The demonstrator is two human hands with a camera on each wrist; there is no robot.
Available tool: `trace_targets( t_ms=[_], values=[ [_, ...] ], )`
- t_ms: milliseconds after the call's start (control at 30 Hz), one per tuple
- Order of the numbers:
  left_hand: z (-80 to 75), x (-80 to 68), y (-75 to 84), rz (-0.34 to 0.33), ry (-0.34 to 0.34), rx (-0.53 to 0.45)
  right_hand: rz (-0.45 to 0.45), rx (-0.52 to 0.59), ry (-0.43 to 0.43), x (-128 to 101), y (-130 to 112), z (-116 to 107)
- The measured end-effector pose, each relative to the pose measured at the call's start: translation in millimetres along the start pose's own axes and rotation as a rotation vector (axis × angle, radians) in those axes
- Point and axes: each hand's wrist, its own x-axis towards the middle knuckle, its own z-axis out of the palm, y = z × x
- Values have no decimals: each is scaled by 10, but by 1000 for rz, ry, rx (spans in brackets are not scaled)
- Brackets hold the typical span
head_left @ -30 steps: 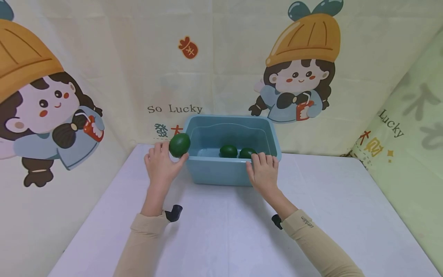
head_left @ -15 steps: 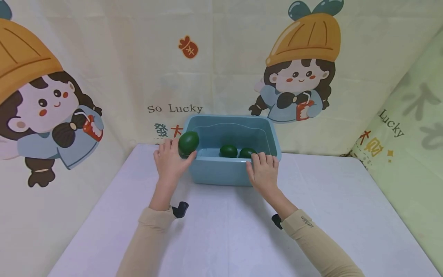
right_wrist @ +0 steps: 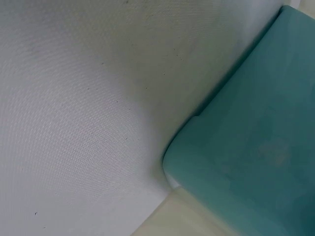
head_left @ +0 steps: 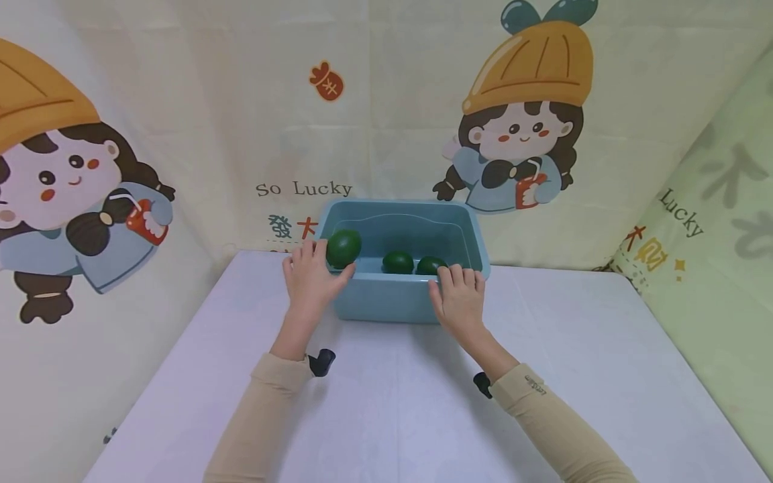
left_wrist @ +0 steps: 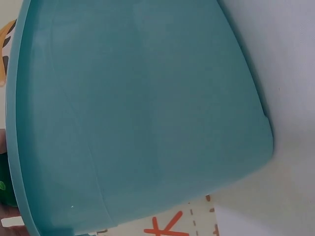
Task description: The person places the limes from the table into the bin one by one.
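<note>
A blue plastic tub (head_left: 380,305) stands at the back of the white table (head_left: 392,409). My left hand (head_left: 311,278) holds a dark green avocado (head_left: 343,247) above the tub's near left corner. Two more green avocados (head_left: 398,261) (head_left: 430,265) lie inside the tub. My right hand (head_left: 460,295) rests on the tub's front rim, its fingers curled over the edge. The left wrist view is filled by the tub's outer wall (left_wrist: 142,113), with a sliver of the green avocado (left_wrist: 4,189) at the left edge. The right wrist view shows the tub's corner (right_wrist: 251,147) and table only.
A cartoon-printed cloth backdrop (head_left: 241,100) rises right behind the tub and along both sides. Bare white table surface lies in front of the tub and to its left and right.
My left hand has carried the avocado to the right, from beside the tub's left wall to over its near left corner. The right hand has stayed on the rim.
</note>
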Motion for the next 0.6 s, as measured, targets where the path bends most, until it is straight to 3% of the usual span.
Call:
trace_targets(
  t_ms=[600],
  values=[
    [90,79,152,41,-36,24,10,-5,-13,-8,-5,3]
  ],
)
